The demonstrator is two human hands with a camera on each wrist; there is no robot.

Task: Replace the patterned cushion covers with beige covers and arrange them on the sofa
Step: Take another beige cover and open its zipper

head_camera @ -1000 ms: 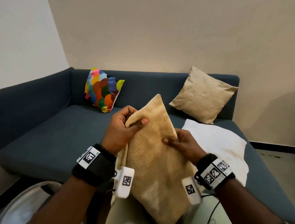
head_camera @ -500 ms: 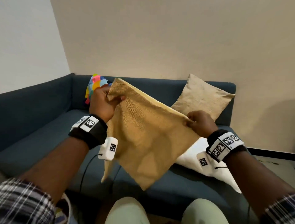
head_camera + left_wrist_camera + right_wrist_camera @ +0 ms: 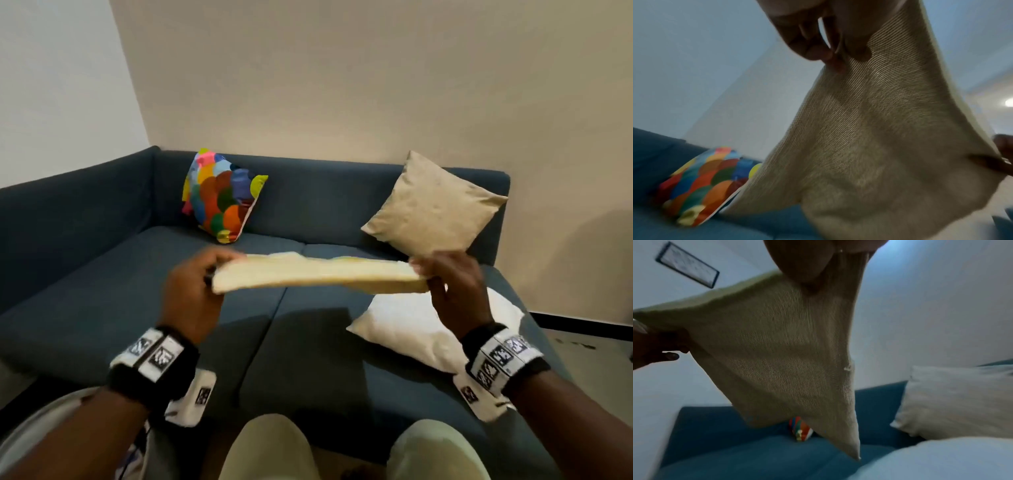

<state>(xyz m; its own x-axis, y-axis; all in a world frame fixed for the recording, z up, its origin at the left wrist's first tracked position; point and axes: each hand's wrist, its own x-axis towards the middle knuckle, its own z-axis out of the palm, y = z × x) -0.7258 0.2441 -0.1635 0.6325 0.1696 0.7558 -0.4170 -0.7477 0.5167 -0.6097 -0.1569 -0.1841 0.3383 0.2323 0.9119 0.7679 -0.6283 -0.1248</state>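
Note:
I hold an empty beige cover [image 3: 318, 274] stretched nearly flat and edge-on over the blue sofa [image 3: 102, 294]. My left hand [image 3: 195, 287] grips its left corner and my right hand [image 3: 452, 284] grips its right corner. From the wrist views the woven cover [image 3: 869, 138] [image 3: 781, 356] sags below both hands. A bare white cushion insert [image 3: 421, 329] lies on the seat under my right hand. A patterned multicoloured cushion [image 3: 219, 195] leans on the backrest at the left. A beige-covered cushion [image 3: 431, 209] leans at the right.
The sofa's left arm [image 3: 68, 212] runs along the left wall. My knees [image 3: 267, 448] are at the seat's front edge. A floor strip and dark skirting [image 3: 582, 322] lie right of the sofa. A framed picture [image 3: 687, 264] hangs on the wall.
Both hands moved apart and swung the cover from hanging upright to stretched out nearly horizontal. The patterned cushion, hidden behind the cover a moment ago, is in sight again.

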